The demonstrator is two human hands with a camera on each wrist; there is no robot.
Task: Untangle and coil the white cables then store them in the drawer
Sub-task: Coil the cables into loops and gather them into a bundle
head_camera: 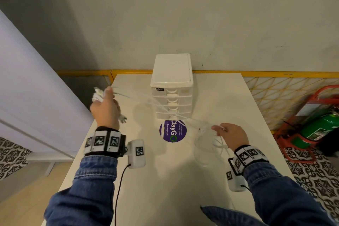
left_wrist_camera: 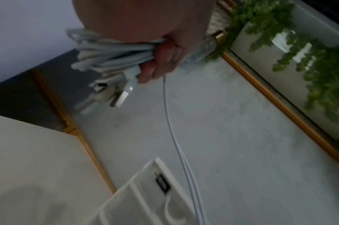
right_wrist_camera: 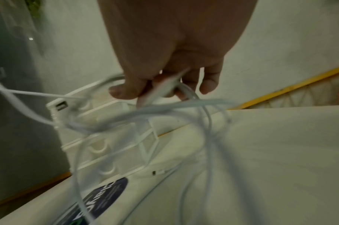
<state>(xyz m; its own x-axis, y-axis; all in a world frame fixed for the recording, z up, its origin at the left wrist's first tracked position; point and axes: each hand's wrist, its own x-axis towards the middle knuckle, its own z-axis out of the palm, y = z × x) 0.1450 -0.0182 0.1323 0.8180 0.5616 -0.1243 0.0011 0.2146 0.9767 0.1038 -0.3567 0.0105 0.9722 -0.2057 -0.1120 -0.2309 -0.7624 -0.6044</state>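
While both hands [head_camera: 105, 108] [head_camera: 233, 136] hold white cables [head_camera: 146, 100], drawer unit [head_camera: 172, 86] stands shut.

Blue denim sleeves [head_camera: 95, 176], black wristbands [head_camera: 104, 142] bearing square black-and-white markers, and white camera boxes [head_camera: 137, 153], one trailing a black cable [head_camera: 119, 189].

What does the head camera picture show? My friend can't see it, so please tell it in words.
Two hands pull white cables tight above a white table: the left hand grips a bundle, the right hand pinches loose loops. Behind stands a small white drawer box, drawers closed.
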